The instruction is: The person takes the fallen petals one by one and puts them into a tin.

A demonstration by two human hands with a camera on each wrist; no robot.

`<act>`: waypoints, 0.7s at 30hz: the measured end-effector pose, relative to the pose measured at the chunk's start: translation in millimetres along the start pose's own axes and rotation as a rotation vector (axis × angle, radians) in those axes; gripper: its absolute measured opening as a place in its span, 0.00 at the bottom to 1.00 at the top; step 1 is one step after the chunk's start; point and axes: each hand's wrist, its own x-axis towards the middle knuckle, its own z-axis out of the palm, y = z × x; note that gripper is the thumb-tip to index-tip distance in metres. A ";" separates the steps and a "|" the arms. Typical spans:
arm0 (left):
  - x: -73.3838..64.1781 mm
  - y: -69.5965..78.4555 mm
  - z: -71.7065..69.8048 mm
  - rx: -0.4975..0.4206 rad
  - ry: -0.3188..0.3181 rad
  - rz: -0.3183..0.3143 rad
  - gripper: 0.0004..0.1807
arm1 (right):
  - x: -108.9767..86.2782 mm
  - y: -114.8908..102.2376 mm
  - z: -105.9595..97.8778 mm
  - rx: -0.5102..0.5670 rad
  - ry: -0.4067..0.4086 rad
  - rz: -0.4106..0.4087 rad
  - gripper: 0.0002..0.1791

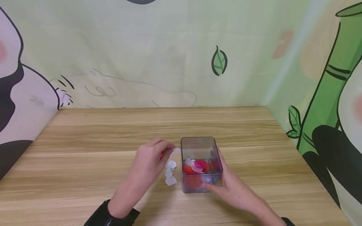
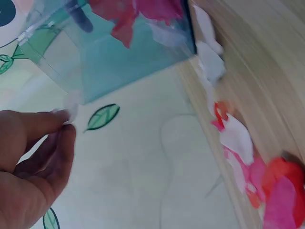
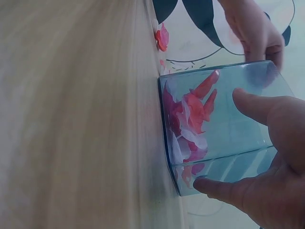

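A clear, bluish open-topped plastic box (image 1: 198,147) stands on the table, with red, pink and white petals (image 1: 198,165) in its lower part. My right hand (image 1: 236,188) grips it from the right side, thumb on the near wall; the right wrist view shows fingers (image 3: 217,187) against the walls. Left of the box, my left hand (image 1: 148,161) pinches a small white petal (image 2: 71,106) between thumb and fingertips, close to the rim. Loose white petals (image 1: 170,173) lie on the table between that hand and the box.
More loose pink and red petals (image 2: 281,191) lie on the wooden table (image 1: 85,169) and are mostly hidden behind the left hand in the head view. A cartoon-printed backdrop (image 1: 158,56) rises along the table's back and sides.
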 end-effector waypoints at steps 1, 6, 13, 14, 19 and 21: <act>1.1 2.4 0.6 -0.010 0.034 0.024 0.10 | 0.1 0.0 -0.2 0.000 0.001 -0.002 0.65; 5.6 14.0 2.4 -0.034 0.149 0.116 0.11 | 0.5 -0.2 -0.9 0.001 0.001 -0.025 0.65; 6.8 24.3 6.6 -0.108 0.106 0.152 0.12 | 0.0 -0.2 -1.5 0.026 -0.010 -0.032 0.64; 6.8 24.8 7.8 -0.109 0.089 0.157 0.12 | -0.1 -0.1 -1.7 0.033 -0.012 -0.036 0.64; 5.7 23.7 13.3 -0.115 0.024 0.171 0.11 | -0.5 0.8 -1.8 0.022 -0.004 -0.044 0.65; 5.4 22.8 14.2 -0.128 0.013 0.173 0.11 | -0.6 0.9 -1.7 0.016 -0.001 -0.046 0.65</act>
